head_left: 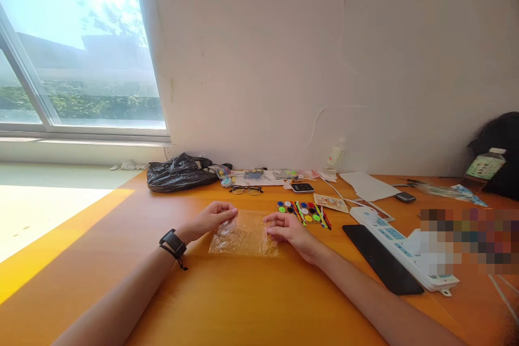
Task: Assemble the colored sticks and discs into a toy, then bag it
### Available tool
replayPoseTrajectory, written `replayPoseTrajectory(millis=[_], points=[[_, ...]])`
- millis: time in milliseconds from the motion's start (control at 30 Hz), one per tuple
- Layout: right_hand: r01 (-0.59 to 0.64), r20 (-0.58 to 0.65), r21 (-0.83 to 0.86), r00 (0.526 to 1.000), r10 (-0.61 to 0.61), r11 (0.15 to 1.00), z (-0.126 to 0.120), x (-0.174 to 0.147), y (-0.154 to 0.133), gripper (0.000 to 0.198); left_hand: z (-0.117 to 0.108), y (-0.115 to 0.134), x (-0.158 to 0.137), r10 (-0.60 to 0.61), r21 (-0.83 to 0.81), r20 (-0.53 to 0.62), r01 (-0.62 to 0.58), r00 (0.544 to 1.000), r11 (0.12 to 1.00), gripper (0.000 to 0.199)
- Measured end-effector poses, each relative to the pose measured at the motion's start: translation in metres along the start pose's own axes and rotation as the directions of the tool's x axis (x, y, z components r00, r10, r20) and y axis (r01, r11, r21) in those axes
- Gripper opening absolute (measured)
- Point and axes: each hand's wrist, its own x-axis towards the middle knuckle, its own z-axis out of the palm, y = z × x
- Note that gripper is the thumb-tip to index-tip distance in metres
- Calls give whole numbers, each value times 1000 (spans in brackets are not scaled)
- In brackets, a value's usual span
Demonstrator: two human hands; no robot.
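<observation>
A clear plastic bag, crinkled and see-through, is spread low over the orange-brown table between my hands. My left hand, with a dark watch on its wrist, pinches the bag near its upper left corner. At the upper right side, my right hand has its fingers curled on the bag's edge. Just beyond my right hand lie several coloured discs and thin coloured sticks. The bag's contents, if any, cannot be made out.
Eyeglasses and a black plastic bag lie toward the wall. A small black-and-white device and a printed card sit beyond the discs. On the right are a black phone, a white power strip and a bottle.
</observation>
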Motion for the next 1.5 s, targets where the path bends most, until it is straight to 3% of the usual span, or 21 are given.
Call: replayPoseTrajectory(millis=[267,400,467,533,600,667,767,867,1000,1100,1200,1300,1367,1500], points=[[-21,55,51,998,18,999,3,-8,-10,46,1,-1,0,-3,-51,14,3,1000,999,59],[132,43,-228,991,-125,965,3,-6,0,52,0,-18,6,7,76,-40,-4,999,997,52],[252,31,-468,962,-270,847,5,-9,3,60,2,-26,9,112,231,-131,-79,985,970,46],[347,65,-673,907,-415,653,7,-14,1,65,6,-29,9,255,393,-169,-172,952,903,39],[423,167,-782,849,-501,458,10,-19,-4,64,13,-26,7,340,478,-101,-254,935,841,37],[485,272,-812,806,-526,323,14,-22,-8,59,23,-18,2,364,490,17,-325,931,809,40],[539,364,-815,762,-535,213,18,-21,-10,47,35,-5,-6,353,465,181,-396,918,792,41],[570,440,-814,732,-520,114,20,-19,-11,34,41,2,-11,347,449,264,-432,900,782,48],[588,509,-808,678,-530,-23,19,-19,-12,25,42,3,-12,373,444,274,-460,887,769,71],[642,607,-753,593,-529,-145,21,-20,-11,19,42,2,-12,364,460,263,-448,894,767,85],[680,693,-687,507,-512,-256,24,-20,-8,26,43,0,-12,335,484,264,-424,905,765,88],[675,693,-684,483,-535,-276,25,-20,-6,30,42,-3,-12,295,525,251,-385,922,759,94],[669,661,-703,490,-568,-242,25,-20,-6,30,41,-5,-12,274,537,246,-366,930,760,97],[646,516,-762,580,-630,-30,22,-23,-9,27,37,-7,-12,261,522,226,-343,939,781,93]])
